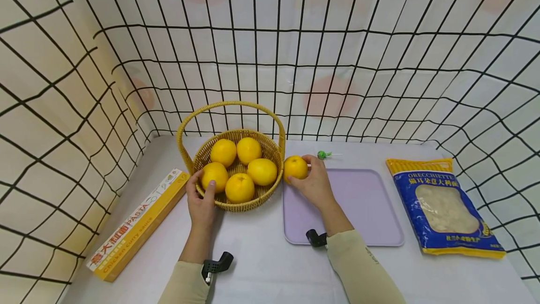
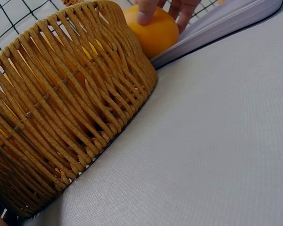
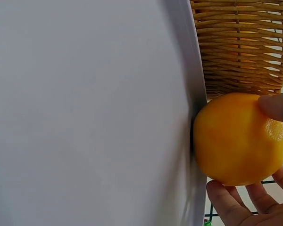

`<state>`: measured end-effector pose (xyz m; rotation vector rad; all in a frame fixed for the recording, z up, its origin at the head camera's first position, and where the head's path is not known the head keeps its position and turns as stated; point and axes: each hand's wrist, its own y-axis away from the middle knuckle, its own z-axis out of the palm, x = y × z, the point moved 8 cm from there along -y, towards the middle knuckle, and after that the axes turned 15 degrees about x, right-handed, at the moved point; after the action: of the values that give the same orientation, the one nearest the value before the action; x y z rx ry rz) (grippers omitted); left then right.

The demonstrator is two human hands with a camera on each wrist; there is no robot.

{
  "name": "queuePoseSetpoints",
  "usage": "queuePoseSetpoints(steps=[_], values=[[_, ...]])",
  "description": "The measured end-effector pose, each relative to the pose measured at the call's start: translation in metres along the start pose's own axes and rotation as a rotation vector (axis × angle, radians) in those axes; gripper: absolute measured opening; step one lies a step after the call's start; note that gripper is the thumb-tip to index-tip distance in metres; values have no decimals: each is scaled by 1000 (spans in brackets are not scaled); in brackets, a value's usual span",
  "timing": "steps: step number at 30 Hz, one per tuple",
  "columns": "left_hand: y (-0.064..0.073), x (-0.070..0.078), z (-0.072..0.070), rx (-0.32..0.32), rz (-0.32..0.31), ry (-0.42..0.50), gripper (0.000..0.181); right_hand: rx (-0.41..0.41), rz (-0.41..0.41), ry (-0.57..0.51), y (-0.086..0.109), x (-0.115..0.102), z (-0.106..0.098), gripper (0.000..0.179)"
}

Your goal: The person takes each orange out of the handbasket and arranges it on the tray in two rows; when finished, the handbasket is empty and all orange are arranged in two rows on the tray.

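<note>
A woven basket (image 1: 247,207) with a tall arched handle holds several oranges (image 1: 240,188). My left hand (image 1: 201,203) grips its front left rim, the thumb lying over the leftmost orange. In the left wrist view the basket's side (image 2: 70,94) fills much of the picture; the left fingers are mostly hidden. My right hand (image 1: 315,183) holds another orange (image 1: 296,168) between thumb and fingers, just right of the basket. This orange sits at the left edge of a lilac tray (image 1: 363,205); the right wrist view shows the thumb and fingertips around the fruit (image 3: 240,141).
A long pasta box (image 1: 139,226) lies left of the basket. On the far right is a blue and yellow orecchiette bag (image 1: 445,208). A green lollipop (image 1: 324,155) lies behind the tray. Black grid netting (image 1: 297,64) encloses the back and sides.
</note>
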<state>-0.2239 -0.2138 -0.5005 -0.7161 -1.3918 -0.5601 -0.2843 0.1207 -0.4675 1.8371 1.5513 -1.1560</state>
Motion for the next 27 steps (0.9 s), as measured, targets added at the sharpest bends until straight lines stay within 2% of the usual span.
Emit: queuePoseSetpoints(steps=[7, 13, 27], values=[[1, 1, 1, -8, 9, 0, 45, -25, 40, 18, 1, 5, 2, 81], [0, 2, 1, -12, 5, 10, 46, -69, 28, 51, 1, 4, 5, 84], [1, 2, 0, -2, -1, 3, 46, -60, 17, 46, -2, 6, 6, 84]])
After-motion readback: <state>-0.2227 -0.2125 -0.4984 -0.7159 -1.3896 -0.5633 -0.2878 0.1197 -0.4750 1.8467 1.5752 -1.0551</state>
